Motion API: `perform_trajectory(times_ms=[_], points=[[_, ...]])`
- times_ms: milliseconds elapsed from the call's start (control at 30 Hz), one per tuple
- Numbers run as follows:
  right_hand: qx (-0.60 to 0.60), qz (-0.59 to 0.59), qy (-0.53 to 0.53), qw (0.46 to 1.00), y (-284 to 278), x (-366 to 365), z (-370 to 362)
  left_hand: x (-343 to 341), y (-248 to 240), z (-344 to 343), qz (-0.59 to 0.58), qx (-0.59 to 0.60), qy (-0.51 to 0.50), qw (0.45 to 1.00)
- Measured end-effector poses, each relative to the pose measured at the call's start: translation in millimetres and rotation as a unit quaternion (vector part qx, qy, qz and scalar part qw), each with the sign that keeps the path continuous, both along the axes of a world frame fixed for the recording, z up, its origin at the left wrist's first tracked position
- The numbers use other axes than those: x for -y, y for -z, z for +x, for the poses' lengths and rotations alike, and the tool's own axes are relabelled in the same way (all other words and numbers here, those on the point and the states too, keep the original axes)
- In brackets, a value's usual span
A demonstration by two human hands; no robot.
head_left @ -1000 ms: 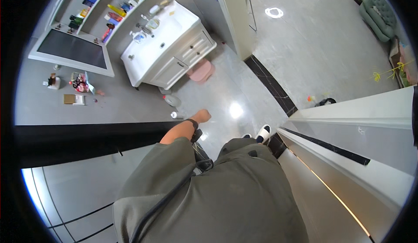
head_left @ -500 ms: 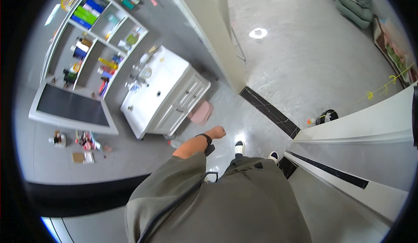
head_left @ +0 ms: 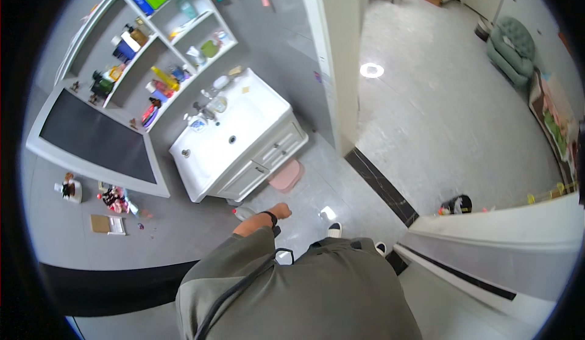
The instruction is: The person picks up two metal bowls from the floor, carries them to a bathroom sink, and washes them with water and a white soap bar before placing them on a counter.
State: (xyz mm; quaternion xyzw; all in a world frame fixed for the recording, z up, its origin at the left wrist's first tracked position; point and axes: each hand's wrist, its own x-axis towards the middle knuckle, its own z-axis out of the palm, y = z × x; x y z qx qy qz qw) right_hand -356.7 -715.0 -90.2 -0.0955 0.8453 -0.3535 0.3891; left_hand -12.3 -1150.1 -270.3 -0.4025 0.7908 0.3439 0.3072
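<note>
My left hand (head_left: 280, 211) hangs out in front of me over the tiled floor, fingers curled closed, with nothing visible in them. A black band (head_left: 271, 218) circles that wrist. Nearest to the hand are a pale bottle with a red cap (head_left: 242, 212) on the floor and a pink plastic stool (head_left: 286, 176) partly under the white vanity cabinet (head_left: 259, 166). The hand touches neither. No part of my right hand shows.
Above the white sink (head_left: 204, 148), open wall shelves (head_left: 143, 53) hold several bottles and boxes, beside a swung-out mirror door (head_left: 97, 139). A dark stone threshold (head_left: 384, 184) leads to a room with a green armchair (head_left: 510, 50). A black bin (head_left: 457, 204) stands by the doorway.
The view has shifted, so the sink and doorway sit lower and further right, and more of the far room shows. My left hand, still closed, appears further left and lower.
</note>
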Motion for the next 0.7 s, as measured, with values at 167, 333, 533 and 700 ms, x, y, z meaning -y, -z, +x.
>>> perform_trajectory(times_ms=[167, 333, 533, 700], points=[[0.001, 0.012, -0.028, 1.0, 11, 35, -12, -6, -3, 27, 0.049, 0.016, -0.048, 0.998], [0.006, 0.011, -0.061, 0.998, 12, 73, -21, -2, 21, 18, 0.067, 0.031, -0.02, 0.997], [0.013, 0.018, -0.098, 0.995, 11, 103, -25, -9, -5, 13, 0.001, -0.146, -0.137, 0.98], [0.018, 0.027, -0.107, 0.994, 12, 107, -27, -10, -11, 28, -0.001, -0.148, -0.163, 0.975]])
